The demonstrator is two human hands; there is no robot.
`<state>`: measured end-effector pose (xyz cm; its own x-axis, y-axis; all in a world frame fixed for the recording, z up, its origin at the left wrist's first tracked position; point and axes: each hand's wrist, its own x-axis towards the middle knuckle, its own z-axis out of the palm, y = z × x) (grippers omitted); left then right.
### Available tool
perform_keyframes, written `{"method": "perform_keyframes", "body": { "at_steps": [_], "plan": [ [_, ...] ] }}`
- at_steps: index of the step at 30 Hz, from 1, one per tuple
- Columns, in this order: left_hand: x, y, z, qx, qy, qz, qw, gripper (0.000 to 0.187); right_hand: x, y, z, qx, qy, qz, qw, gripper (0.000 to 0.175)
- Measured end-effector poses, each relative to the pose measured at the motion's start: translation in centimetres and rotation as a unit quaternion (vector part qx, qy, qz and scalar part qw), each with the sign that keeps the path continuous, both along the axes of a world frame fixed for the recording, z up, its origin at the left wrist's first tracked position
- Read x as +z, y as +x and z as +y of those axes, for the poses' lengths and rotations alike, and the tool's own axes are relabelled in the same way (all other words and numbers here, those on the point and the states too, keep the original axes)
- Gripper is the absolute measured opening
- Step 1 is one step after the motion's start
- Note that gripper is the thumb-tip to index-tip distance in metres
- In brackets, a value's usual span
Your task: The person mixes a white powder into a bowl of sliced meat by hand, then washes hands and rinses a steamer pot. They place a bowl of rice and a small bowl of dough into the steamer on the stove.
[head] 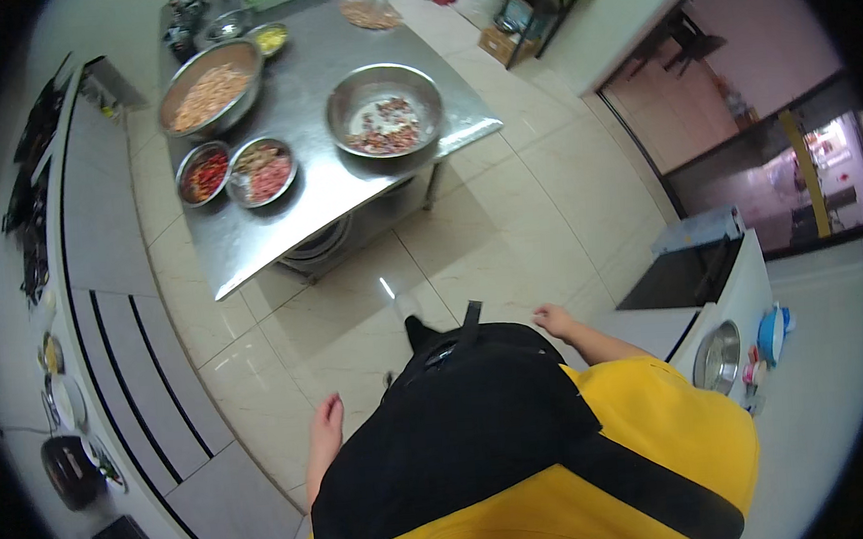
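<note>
My left hand [326,417] hangs beside the black apron, over the tiled floor, holding nothing; its fingers look loosely curled. On the other side, my right hand [553,320] hangs free near the white cabinet, also empty with fingers partly bent. Ahead of me stands a stainless steel table [301,77]. On it are a large metal bowl with chopped, reddish pieces [386,128], a deep bowl of pale orange-pink pieces [211,94], a small bowl of cut red peppers [207,174] and a small bowl of pink minced or chopped meat [266,177].
A grey-fronted counter [102,208] runs along the left, with a dark appliance [71,471] on top. At the right, a white cabinet [639,329] carries a metal bowl [717,358]. The table's sharp corner [218,296] juts towards me. A cardboard box [501,45] stands farther off.
</note>
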<state>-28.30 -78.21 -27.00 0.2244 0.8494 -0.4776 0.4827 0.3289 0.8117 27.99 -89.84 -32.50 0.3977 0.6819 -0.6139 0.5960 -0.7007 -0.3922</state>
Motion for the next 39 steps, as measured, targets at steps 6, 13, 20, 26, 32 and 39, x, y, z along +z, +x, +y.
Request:
{"method": "perform_keyframes", "body": {
  "at_steps": [6,13,20,26,32,39],
  "plan": [
    [6.1,16.6,10.8,-0.068,0.012,-0.024,0.997,0.032,-2.1,8.4,-13.6,-0.299,-0.107,0.171,0.933,0.027],
    [4.1,42.4,16.2,-0.245,0.043,0.049,0.967,0.035,-1.4,24.2,-8.7,-0.152,-0.043,0.113,0.981,0.031],
    [7.6,62.7,24.0,-0.333,0.203,-0.022,0.921,0.034,2.9,44.7,8.6,-0.299,0.129,0.136,0.936,0.037],
    [6.9,68.3,31.9,-0.255,0.139,0.058,0.955,0.031,5.7,46.4,31.9,-0.12,0.166,0.259,0.944,0.039],
    [2.2,73.2,44.3,-0.123,0.317,0.124,0.932,0.032,7.4,49.3,47.5,0.063,0.136,0.382,0.912,0.037],
    [0.5,75.0,58.7,0.028,0.331,0.366,0.869,0.049,4.0,56.6,61.6,-0.083,0.082,0.293,0.949,0.035]
  ]
}}
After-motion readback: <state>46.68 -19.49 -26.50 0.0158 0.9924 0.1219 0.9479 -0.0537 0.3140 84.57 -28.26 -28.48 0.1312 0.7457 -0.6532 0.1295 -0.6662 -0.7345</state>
